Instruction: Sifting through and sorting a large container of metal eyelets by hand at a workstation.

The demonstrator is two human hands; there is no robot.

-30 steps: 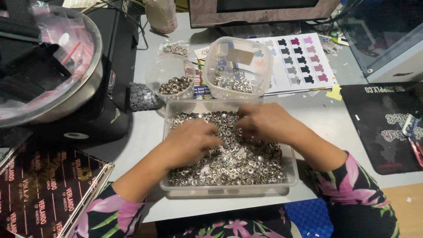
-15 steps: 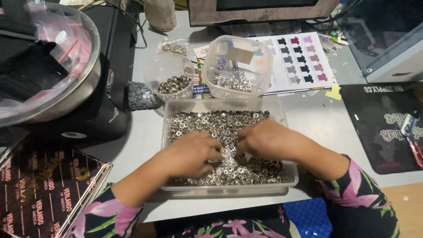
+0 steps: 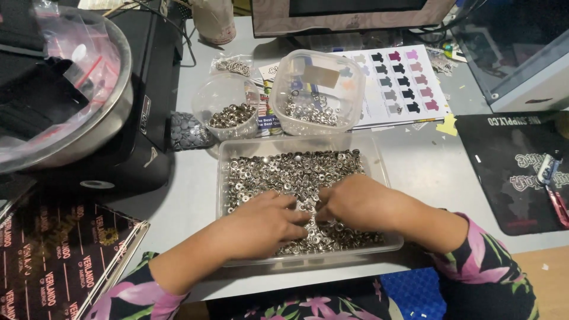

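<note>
Both hands (image 3: 311,216) meet mid-tray (image 3: 382,169) — silver snaps (image 3: 284,172) fill it wall to wall.

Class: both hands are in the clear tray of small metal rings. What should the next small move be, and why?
Probably lift the pinched rings toward a small tub. The left hand and right hand meet fingertip to fingertip over the metal rings in the tray; the round tub and square tub behind hold sorted pieces.

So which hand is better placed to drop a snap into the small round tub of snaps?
Probably the left hand: the round tub stands beyond the tray's left corner, on its side; the right hand would have to cross over.
</note>
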